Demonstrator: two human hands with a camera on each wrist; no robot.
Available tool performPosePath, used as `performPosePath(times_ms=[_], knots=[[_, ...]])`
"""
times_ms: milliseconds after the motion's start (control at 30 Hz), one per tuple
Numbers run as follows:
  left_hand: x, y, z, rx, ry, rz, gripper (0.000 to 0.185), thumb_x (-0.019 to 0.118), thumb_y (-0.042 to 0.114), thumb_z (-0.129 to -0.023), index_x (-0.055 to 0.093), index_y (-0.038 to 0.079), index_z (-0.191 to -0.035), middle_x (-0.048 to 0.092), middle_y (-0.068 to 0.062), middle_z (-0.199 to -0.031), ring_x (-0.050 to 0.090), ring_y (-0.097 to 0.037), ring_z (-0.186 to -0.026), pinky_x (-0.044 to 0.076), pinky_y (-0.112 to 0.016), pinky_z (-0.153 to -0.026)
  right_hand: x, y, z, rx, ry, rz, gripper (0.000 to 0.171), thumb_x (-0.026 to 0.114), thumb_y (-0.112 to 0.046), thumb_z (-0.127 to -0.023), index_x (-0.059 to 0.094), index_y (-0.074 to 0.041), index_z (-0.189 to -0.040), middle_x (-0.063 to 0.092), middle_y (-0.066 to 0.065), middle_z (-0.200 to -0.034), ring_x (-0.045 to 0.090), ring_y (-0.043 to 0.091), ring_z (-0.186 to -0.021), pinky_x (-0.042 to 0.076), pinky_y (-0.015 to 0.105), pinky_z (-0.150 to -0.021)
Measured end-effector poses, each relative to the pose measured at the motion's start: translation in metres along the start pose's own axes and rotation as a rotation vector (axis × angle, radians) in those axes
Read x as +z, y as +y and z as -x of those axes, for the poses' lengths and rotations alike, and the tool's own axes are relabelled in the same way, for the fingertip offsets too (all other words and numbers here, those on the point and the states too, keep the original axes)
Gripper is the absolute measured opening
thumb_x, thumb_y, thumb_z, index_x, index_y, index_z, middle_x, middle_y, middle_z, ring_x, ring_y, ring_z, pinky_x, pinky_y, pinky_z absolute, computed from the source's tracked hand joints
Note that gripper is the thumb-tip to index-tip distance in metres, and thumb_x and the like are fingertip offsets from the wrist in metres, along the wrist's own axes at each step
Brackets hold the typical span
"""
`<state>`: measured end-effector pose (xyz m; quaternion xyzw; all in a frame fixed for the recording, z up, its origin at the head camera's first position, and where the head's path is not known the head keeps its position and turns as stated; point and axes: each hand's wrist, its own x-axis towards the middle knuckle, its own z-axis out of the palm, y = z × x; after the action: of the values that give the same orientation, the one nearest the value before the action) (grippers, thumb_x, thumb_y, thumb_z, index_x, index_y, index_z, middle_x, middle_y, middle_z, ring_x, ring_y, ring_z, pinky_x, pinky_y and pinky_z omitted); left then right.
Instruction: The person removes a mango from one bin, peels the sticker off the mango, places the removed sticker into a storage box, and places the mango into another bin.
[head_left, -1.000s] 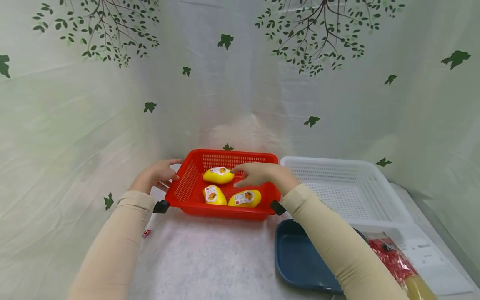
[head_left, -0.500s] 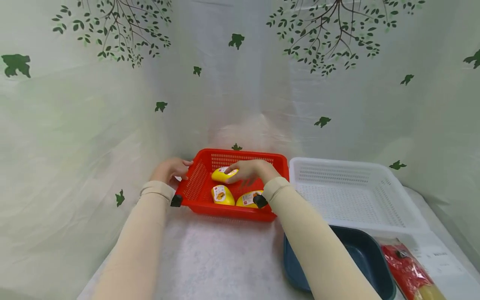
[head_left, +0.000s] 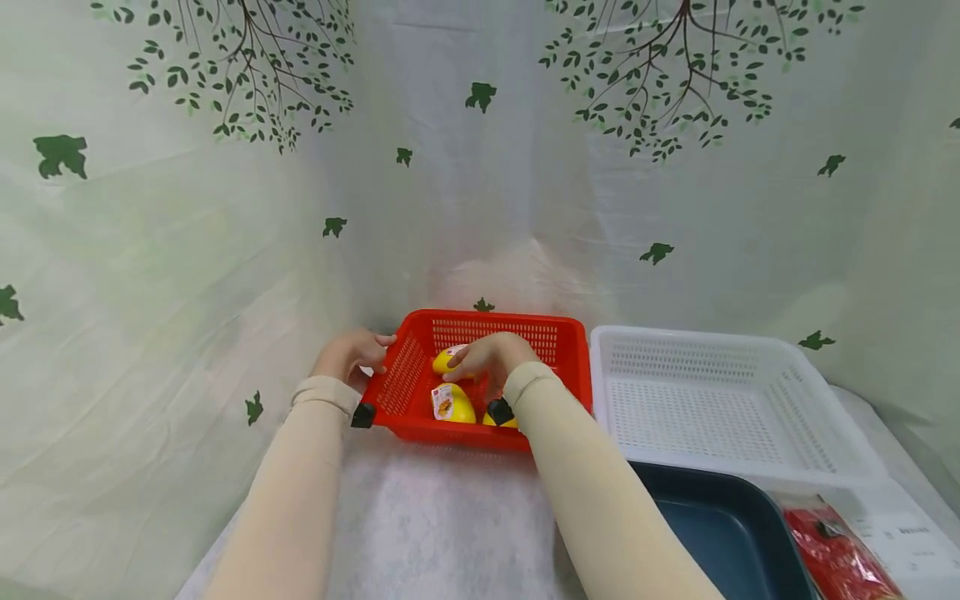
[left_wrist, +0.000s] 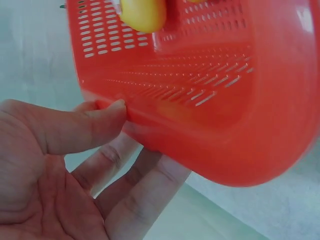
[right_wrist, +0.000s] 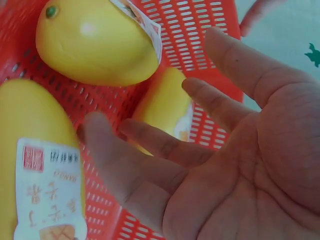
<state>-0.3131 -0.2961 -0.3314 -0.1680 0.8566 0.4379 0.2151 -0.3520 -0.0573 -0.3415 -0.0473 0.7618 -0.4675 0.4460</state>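
Red basket (head_left: 558,367) sits at back of table (head_left: 442,517), near the curtain backdrop (head_left: 187,250); white basket (head_left: 750,392) just beside it on the R, dark blue tray (head_left: 712,533) at front R of table, red packet (head_left: 840,558) at R edge, cut off by frame. L hand (head_left: 348,354) at basket's L rim: thumb (left_wrist: 95,125) on the rim's edge, fingers straight underneath the wall, not curled round it. R hand (head_left: 491,358) inside the basket, fingers spread and relaxed over the mangoes, holding nothing. Rear mango (right_wrist: 95,42) lies toward back wall, partly hidden by R hand in head view. Labelled mango (head_left: 452,404) at front L of basket; third mango (right_wrist: 167,102) mostly covered by R sleeve (head_left: 592,500), only a sliver shows. Label text too small to read. Whether R fingertips touch rear mango: can't tell.
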Motion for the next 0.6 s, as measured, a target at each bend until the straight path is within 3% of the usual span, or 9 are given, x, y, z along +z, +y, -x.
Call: performPosePath(times_ms=[367, 600], knots=[[0.005, 0.002, 0.005, 0.018, 0.034, 0.010, 0.074, 0.055, -0.005, -0.105, 0.028, 0.016, -0.170, 0.041, -0.025, -0.165, 0.065, -0.044, -0.119, 0.062, -0.053, -0.103, 0.003, 0.009, -0.014, 0.032, 0.028, 0.042, 0.059, 0.072, -0.019, -0.103, 0.054, -0.015, -0.159, 0.045, 0.020, -0.162, 0.046, 0.040, -0.143, 0.052, 0.055, -0.117], [0.006, 0.003, 0.008, 0.007, 0.007, 0.011, 0.075, 0.052, -0.007, -0.104, 0.025, 0.015, -0.171, 0.032, -0.025, -0.172, 0.064, -0.042, -0.118, 0.062, -0.052, -0.103, 0.001, 0.013, -0.025, 0.067, -0.012, 0.016, 0.059, 0.071, -0.016, -0.103, 0.053, -0.019, -0.160, 0.045, 0.020, -0.162, 0.046, 0.033, -0.135, 0.057, 0.047, -0.112]])
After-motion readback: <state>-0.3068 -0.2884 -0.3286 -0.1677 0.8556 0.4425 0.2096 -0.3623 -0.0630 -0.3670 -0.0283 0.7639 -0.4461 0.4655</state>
